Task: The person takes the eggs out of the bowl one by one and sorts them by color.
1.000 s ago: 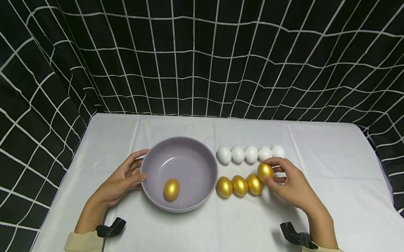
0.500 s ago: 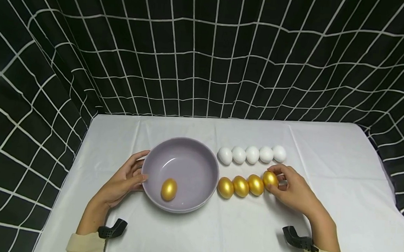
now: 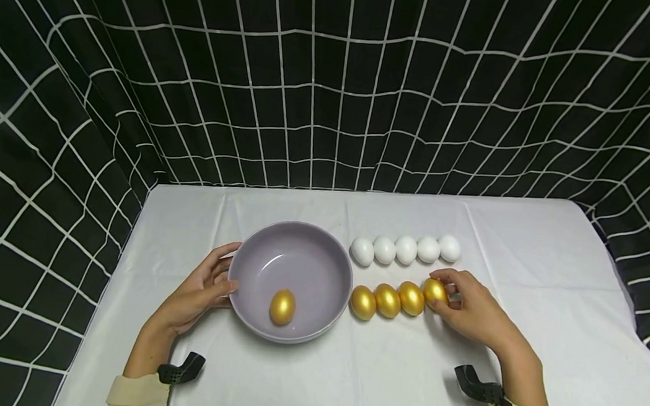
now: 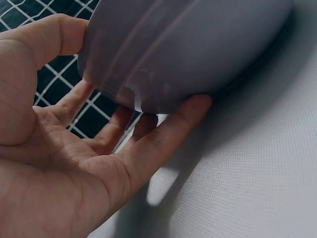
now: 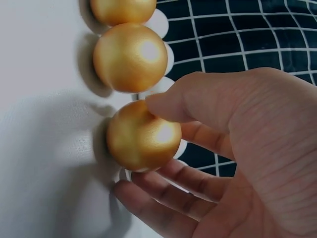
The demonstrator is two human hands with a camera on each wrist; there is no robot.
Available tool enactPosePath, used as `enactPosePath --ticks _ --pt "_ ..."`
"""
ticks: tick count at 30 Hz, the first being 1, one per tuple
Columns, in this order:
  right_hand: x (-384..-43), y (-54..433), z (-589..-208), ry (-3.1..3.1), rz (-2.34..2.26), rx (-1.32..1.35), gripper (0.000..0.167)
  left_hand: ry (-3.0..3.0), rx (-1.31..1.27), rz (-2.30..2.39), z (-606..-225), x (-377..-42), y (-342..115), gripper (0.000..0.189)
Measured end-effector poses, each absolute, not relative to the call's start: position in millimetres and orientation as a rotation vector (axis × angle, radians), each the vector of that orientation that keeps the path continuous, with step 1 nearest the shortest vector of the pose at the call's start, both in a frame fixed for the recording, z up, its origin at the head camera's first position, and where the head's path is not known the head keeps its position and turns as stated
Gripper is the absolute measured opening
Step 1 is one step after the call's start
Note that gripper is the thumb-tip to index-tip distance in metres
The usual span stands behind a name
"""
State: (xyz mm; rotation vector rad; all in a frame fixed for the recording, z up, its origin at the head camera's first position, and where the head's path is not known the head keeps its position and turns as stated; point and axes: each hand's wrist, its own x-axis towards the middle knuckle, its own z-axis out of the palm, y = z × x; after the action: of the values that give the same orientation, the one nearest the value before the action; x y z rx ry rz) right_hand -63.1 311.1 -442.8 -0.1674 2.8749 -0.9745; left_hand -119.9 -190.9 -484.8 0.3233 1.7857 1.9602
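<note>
My left hand [image 3: 199,291] holds the lilac bowl [image 3: 312,270] by its left side. The thumb lies at the rim, while the other fingers spread against the outer wall [image 4: 188,59] in the left wrist view. Inside the bowl lies one golden egg [image 3: 282,307]. To the right of the bowl, several golden eggs [image 3: 388,300] form a row on the cloth. At that row's right end, my right hand [image 3: 472,308] pinches the last golden egg [image 5: 143,136] between thumb and fingers. This egg sits in line beside its neighbour [image 5: 131,58].
Behind the golden row runs a row of several white eggs [image 3: 406,250]. A white cloth [image 3: 381,380] covers the table. Black curtains with a white grid [image 3: 331,104] hang at the back and both sides. Each wrist wears a black camera mount [image 3: 181,368].
My right hand has brought its golden egg down and rightward to the end of the golden row. The egg in the bowl has rolled a little left, then right. My left hand stays put.
</note>
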Motion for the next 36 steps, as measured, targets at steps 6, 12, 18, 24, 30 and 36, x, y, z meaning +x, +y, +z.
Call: enactPosePath --ticks 6,12,18,24,30,36 --pt "-61.3 308.3 -440.1 2.874 -0.948 -0.161 0.051 1.796 0.318 1.953 -485.7 -119.9 -191.3 0.078" --pt "-61.4 305.0 -433.8 2.943 -0.963 -0.195 0.051 1.806 0.325 1.949 -484.6 -120.5 -191.6 0.078" --pt "-67.0 287.1 -427.3 3.008 -1.005 -0.257 0.045 1.804 0.322 1.952 -483.6 -120.4 -191.9 0.077" --pt "-78.0 262.1 -424.6 3.054 -0.981 -0.426 0.043 1.807 0.312 1.955 -484.8 -119.8 -191.7 0.077" --pt "-86.8 240.0 -418.6 3.019 -0.966 -0.57 0.04 1.797 0.307 1.961 -485.2 -120.0 -190.1 0.078" --pt "-93.8 216.7 -407.3 2.976 -0.98 -0.788 0.036 1.819 0.286 1.945 -484.6 -120.8 -189.4 0.079"
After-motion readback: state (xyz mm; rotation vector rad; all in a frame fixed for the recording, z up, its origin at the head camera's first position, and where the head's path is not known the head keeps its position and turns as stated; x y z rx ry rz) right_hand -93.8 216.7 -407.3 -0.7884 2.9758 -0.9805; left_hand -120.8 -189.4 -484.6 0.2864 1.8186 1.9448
